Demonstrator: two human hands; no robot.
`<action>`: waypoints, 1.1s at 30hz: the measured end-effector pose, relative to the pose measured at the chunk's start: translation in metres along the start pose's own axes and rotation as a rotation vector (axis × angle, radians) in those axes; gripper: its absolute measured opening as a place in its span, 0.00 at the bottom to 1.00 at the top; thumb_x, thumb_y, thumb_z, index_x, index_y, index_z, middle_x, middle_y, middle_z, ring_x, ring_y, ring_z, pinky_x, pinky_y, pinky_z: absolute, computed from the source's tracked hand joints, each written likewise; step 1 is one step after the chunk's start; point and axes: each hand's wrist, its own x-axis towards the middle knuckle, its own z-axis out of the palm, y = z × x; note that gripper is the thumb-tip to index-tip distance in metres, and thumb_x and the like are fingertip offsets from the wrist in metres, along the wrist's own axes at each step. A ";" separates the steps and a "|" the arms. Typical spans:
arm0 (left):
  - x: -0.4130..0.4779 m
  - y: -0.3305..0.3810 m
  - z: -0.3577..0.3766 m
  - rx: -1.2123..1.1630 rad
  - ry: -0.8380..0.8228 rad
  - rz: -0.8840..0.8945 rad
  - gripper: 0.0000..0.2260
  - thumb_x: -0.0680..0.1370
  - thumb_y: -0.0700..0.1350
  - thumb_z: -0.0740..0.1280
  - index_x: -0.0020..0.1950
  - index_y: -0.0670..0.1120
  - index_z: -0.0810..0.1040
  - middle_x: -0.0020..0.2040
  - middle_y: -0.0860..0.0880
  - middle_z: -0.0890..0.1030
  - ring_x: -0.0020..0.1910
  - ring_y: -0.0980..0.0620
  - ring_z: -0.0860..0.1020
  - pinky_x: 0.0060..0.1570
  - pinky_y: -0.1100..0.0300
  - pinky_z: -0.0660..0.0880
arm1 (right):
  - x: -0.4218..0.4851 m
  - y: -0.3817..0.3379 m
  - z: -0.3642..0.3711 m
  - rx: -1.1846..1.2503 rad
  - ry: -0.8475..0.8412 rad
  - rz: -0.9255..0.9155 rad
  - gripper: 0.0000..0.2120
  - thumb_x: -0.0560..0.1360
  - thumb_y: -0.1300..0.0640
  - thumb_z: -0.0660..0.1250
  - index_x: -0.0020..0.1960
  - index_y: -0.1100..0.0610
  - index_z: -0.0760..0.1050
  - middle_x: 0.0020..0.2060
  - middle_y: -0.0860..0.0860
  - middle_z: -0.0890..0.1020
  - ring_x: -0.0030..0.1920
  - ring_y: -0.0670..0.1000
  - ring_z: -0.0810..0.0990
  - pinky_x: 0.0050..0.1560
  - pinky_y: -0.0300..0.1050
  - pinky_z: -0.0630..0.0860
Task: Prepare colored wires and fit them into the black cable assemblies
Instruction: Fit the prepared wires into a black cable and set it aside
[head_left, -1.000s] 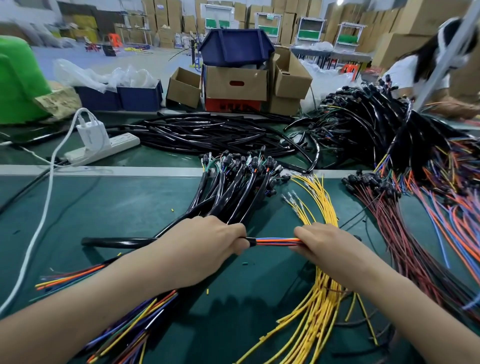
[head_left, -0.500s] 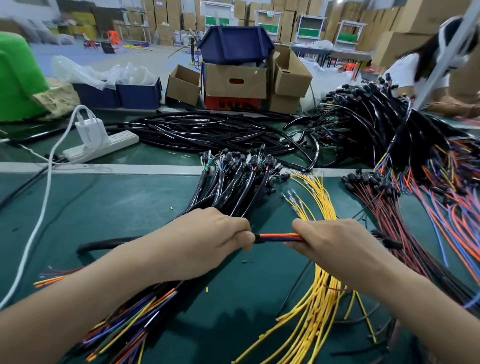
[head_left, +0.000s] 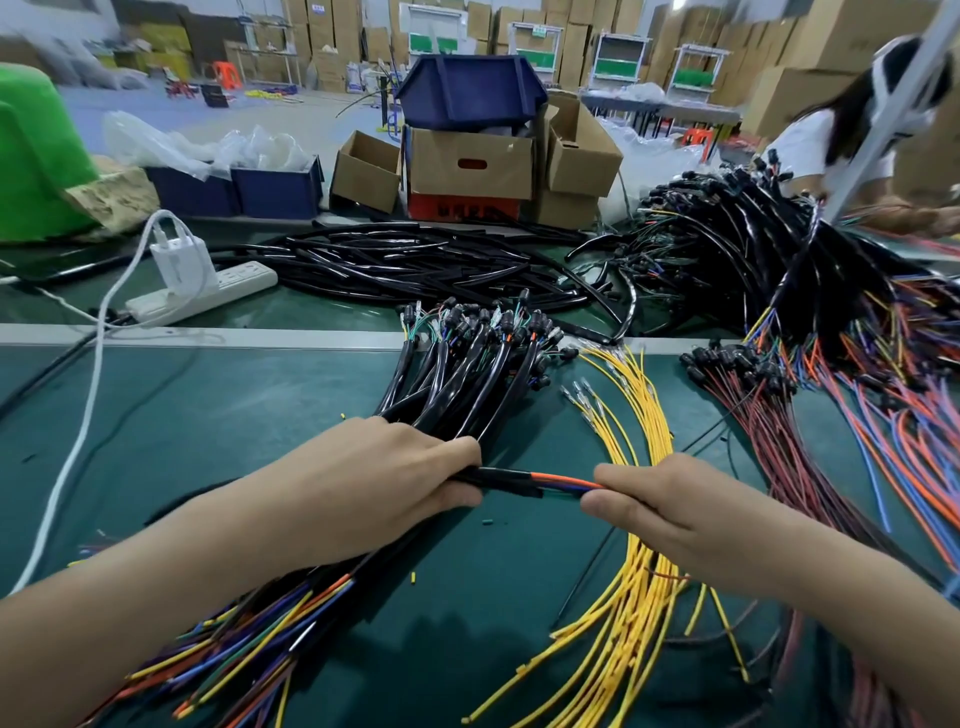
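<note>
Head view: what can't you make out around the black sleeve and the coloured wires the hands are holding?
- Black sleeve: its left part is hidden inside the left hand.
- Coloured wires: their right ends are covered by the right hand; the wire count is too small to tell.
- Loose multicoloured wires at lower left: blurred, partly under the left forearm, cut by the bottom edge.

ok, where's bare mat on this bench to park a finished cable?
Free: the green mat left of the black cable bundle, bordered by the white charger cord. Small gap between the hands' forearms. Crowded: yellow wires and red wire pile right.
</note>
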 end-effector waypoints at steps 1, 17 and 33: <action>0.001 0.000 -0.002 -0.005 -0.021 -0.004 0.27 0.72 0.66 0.36 0.52 0.52 0.65 0.41 0.54 0.74 0.42 0.45 0.76 0.41 0.50 0.72 | 0.001 -0.002 -0.001 0.034 0.000 -0.008 0.23 0.70 0.32 0.47 0.38 0.50 0.66 0.26 0.49 0.68 0.25 0.46 0.66 0.28 0.38 0.64; 0.006 0.005 -0.014 -0.048 -0.076 -0.032 0.19 0.69 0.68 0.38 0.43 0.57 0.56 0.31 0.53 0.67 0.31 0.49 0.66 0.35 0.53 0.67 | -0.006 -0.015 -0.001 -0.098 0.256 0.052 0.11 0.72 0.49 0.68 0.36 0.51 0.69 0.26 0.48 0.72 0.29 0.49 0.69 0.31 0.44 0.67; 0.022 0.037 -0.008 0.247 -0.054 0.075 0.15 0.80 0.59 0.42 0.40 0.51 0.46 0.33 0.51 0.66 0.28 0.43 0.65 0.30 0.54 0.62 | 0.009 -0.040 -0.001 -0.022 0.104 -0.012 0.16 0.72 0.56 0.67 0.29 0.54 0.64 0.24 0.51 0.69 0.25 0.48 0.64 0.28 0.42 0.63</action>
